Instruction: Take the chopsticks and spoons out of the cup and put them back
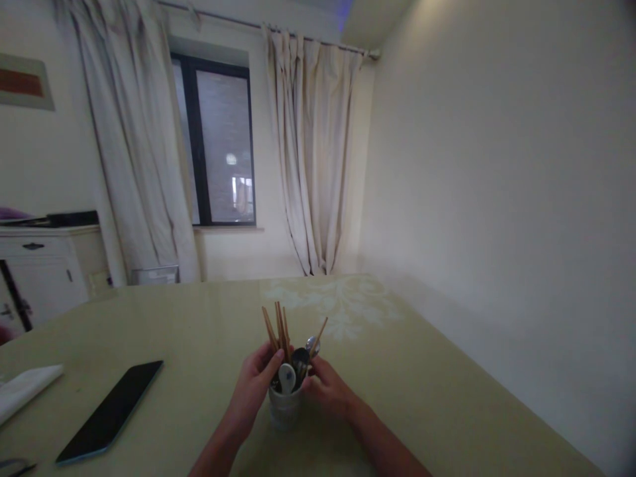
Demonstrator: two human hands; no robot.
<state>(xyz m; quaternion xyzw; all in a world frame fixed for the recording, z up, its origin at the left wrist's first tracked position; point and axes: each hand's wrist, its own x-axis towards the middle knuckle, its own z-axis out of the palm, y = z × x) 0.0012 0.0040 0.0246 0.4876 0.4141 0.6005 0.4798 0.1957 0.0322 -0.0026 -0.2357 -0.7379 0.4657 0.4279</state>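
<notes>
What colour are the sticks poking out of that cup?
The chopsticks are light brown, like wood; the head view shows them standing in the white cup.

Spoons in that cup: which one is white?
The spoon at the cup's front rim, beside the left hand's thumb. The other spoons behind it are dark or shiny metal.
</notes>
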